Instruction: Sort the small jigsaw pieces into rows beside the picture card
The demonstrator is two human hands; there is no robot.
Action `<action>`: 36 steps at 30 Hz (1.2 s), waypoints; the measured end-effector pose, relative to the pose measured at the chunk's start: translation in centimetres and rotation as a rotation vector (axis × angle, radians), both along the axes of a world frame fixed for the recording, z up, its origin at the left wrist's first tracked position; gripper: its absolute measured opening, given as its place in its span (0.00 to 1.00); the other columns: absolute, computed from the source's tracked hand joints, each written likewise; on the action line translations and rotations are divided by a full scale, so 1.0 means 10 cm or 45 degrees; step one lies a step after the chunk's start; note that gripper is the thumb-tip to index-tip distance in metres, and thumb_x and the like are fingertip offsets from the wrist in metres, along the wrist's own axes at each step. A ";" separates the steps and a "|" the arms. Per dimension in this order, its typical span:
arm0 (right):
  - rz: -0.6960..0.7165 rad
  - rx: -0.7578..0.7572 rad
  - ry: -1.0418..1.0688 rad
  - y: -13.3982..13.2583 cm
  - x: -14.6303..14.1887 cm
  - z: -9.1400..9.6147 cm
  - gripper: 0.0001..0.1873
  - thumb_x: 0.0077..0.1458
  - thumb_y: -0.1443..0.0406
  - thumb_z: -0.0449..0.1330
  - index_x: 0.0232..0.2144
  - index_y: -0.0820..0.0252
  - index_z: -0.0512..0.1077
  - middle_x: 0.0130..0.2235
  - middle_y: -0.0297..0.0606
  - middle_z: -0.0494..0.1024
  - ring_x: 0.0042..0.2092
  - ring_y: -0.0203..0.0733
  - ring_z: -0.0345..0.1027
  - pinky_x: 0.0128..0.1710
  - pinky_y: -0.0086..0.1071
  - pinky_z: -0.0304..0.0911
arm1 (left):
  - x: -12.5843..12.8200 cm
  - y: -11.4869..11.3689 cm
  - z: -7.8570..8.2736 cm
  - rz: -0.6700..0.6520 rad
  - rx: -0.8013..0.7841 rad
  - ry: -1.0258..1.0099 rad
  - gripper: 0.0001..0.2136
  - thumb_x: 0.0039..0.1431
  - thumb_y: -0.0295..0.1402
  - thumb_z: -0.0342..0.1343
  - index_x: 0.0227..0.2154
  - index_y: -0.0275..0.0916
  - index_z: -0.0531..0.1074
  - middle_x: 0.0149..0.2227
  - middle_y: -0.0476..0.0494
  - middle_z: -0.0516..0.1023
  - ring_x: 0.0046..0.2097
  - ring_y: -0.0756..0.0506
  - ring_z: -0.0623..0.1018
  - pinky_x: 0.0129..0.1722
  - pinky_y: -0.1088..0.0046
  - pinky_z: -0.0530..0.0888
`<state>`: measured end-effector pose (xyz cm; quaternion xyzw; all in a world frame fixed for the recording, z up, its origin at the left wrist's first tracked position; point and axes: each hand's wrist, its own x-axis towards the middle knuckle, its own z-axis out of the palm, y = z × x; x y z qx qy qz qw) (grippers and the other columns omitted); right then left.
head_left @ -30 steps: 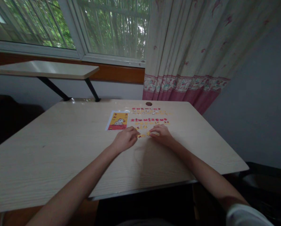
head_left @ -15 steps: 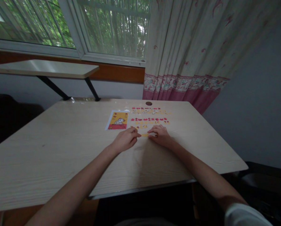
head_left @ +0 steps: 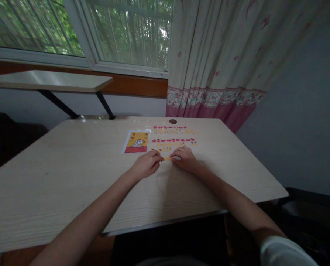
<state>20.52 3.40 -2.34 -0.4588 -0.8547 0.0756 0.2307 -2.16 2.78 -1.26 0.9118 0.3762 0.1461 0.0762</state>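
Observation:
A short row of yellow puzzle pieces [head_left: 167, 159] lies flat on the table between my hands. My left hand [head_left: 147, 163] pinches the left end of this row with its fingers closed. At the right end, my right hand [head_left: 184, 158] has thumb and forefinger drawn together on the yellow pieces; its fingertips partly cover them. Just beyond the hands lie rows of small loose puzzle pieces, among them a red row [head_left: 173, 140] and mixed yellow and white pieces [head_left: 176, 131]. A picture sheet [head_left: 137, 142] showing a white animal on yellow and red lies left of these rows.
The pale wooden table [head_left: 71, 177] has a round cable hole [head_left: 173, 121] near its back edge. A raised shelf [head_left: 57, 81] on black legs stands at the back left. A patterned curtain [head_left: 209, 74] hangs behind the table, beside the window [head_left: 126, 33].
My right hand's thumb and forefinger have closed in on the right end of the yellow row. My left hand keeps its pinch. The whole view has shifted slightly.

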 end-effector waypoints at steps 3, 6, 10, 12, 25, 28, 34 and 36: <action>0.093 0.033 -0.019 0.08 0.19 0.07 0.09 0.54 0.63 0.56 0.36 0.58 0.73 0.38 0.38 0.75 0.42 0.40 0.64 0.45 0.36 0.53 | -0.02 0.01 0.00 -0.022 0.012 0.014 0.15 0.56 0.26 0.44 0.43 0.40 0.70 0.40 0.42 0.69 0.43 0.45 0.71 0.42 0.68 0.69; 0.124 0.009 -0.037 0.16 0.43 0.10 0.08 0.54 0.63 0.56 0.34 0.59 0.74 0.36 0.38 0.76 0.40 0.39 0.66 0.44 0.35 0.54 | -0.04 0.03 -0.01 -0.027 0.023 0.013 0.15 0.56 0.26 0.44 0.44 0.41 0.69 0.40 0.43 0.69 0.43 0.44 0.71 0.43 0.68 0.69; 0.209 -0.083 -0.051 0.20 0.59 0.09 0.09 0.50 0.60 0.60 0.32 0.59 0.74 0.35 0.38 0.76 0.38 0.38 0.67 0.44 0.34 0.56 | -0.08 0.05 -0.02 -0.008 0.033 0.017 0.15 0.55 0.26 0.45 0.44 0.42 0.70 0.42 0.43 0.69 0.45 0.44 0.70 0.43 0.67 0.69; 0.243 -0.117 -0.039 0.19 0.59 0.08 0.10 0.49 0.59 0.60 0.32 0.59 0.74 0.35 0.38 0.76 0.38 0.38 0.67 0.43 0.33 0.57 | -0.09 0.06 -0.02 -0.005 0.033 0.030 0.15 0.55 0.26 0.45 0.44 0.42 0.70 0.41 0.43 0.69 0.44 0.44 0.70 0.43 0.67 0.69; 0.250 -0.164 0.032 0.18 0.53 0.08 0.09 0.51 0.60 0.59 0.32 0.59 0.74 0.34 0.39 0.75 0.38 0.37 0.66 0.41 0.31 0.59 | -0.09 0.06 -0.01 -0.008 0.017 0.011 0.16 0.55 0.26 0.44 0.44 0.42 0.70 0.40 0.43 0.69 0.45 0.44 0.70 0.43 0.68 0.69; 0.245 -0.159 0.027 0.18 0.53 0.07 0.10 0.51 0.60 0.58 0.33 0.59 0.74 0.34 0.39 0.75 0.38 0.37 0.66 0.41 0.31 0.58 | -0.10 0.07 -0.03 -0.006 0.031 0.012 0.15 0.55 0.26 0.44 0.44 0.42 0.70 0.41 0.43 0.69 0.45 0.44 0.70 0.44 0.67 0.69; 0.102 -0.089 -0.061 0.28 0.43 0.14 0.10 0.55 0.63 0.54 0.33 0.60 0.74 0.36 0.39 0.76 0.40 0.38 0.66 0.42 0.31 0.57 | -0.09 0.06 -0.02 0.007 0.040 0.026 0.14 0.56 0.27 0.44 0.43 0.41 0.70 0.41 0.43 0.69 0.44 0.44 0.71 0.42 0.68 0.70; 0.019 -0.062 -0.122 0.35 0.37 0.18 0.11 0.55 0.63 0.53 0.33 0.59 0.74 0.36 0.39 0.76 0.40 0.39 0.66 0.42 0.31 0.56 | -0.09 0.06 -0.01 0.012 0.043 0.026 0.14 0.57 0.28 0.44 0.43 0.41 0.70 0.41 0.42 0.69 0.43 0.44 0.71 0.42 0.68 0.70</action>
